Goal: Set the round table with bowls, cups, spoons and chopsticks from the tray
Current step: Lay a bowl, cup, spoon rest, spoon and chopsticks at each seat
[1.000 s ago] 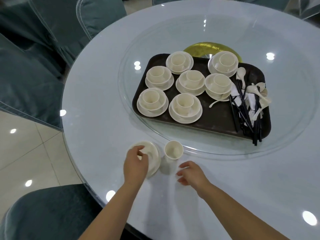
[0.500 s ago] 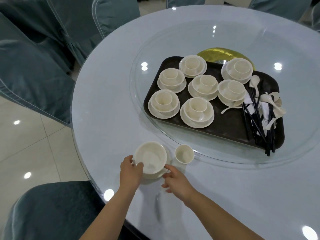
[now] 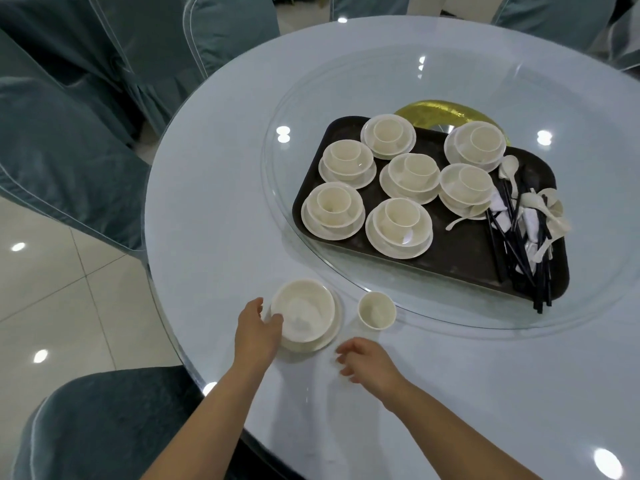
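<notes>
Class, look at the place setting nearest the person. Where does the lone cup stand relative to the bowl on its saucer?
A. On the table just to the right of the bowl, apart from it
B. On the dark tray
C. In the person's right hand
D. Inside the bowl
A: the cup stands upright on the table to the right of the bowl, with a gap between them.

No lettering, labels, brand marks or numbers can be read anywhere in view: the cream bowls and cups are plain, the dark tray carries no print, and the round table shows only glare spots.
</notes>
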### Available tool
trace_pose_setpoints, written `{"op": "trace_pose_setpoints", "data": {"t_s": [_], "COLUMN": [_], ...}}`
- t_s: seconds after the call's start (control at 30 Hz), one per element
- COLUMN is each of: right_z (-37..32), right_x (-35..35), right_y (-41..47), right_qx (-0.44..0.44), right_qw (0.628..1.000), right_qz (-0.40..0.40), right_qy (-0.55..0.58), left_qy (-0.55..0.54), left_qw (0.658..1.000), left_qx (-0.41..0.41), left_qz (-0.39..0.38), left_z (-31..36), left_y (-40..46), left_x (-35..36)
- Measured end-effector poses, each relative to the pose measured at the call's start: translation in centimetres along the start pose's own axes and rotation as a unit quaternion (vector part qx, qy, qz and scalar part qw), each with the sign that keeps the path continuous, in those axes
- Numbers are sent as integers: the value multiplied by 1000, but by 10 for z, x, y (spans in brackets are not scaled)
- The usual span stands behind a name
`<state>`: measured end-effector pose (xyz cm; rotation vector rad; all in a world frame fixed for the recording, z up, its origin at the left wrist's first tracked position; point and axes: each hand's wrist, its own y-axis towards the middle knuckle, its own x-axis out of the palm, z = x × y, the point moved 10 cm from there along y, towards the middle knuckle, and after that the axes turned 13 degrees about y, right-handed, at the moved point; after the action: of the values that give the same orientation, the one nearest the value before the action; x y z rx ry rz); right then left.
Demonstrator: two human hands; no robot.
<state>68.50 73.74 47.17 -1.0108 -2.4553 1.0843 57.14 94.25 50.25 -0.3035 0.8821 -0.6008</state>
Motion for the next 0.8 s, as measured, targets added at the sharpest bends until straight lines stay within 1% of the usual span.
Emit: {"op": "trace_pose_setpoints", "data": {"t_s": [0.1,0.2,0.37,0.57,0.63,0.7,0.8], "right_z": [10,15,0,0,0,-5,-22], "right_x": [-36,-58,-56,-55,-63,-81,-122], "right_y": [-1,2,12,12,8,4,-3], "right_qx": [9,21,9,43,45,34,-10], "right_qw": [997,992,994,998,998,998,996], "right_qz": [71,110,97,46,37,47,85], "right_qy": [33,63,44,-15,-23,-13,10], "left_qy": [2,12,28,49,51,54,57], "left_qw": [1000,1000,998,992,990,988,985], "left_qx": [10,20,38,66,86,112,151], "left_qz": [4,8,30,94,100,88,66], "left_z": [5,10,22,53,68,87,119], "left_y": [-2,-5,-15,-31,-36,-41,-50], "left_x": [1,1,-5,-16,-13,-3,18]}}
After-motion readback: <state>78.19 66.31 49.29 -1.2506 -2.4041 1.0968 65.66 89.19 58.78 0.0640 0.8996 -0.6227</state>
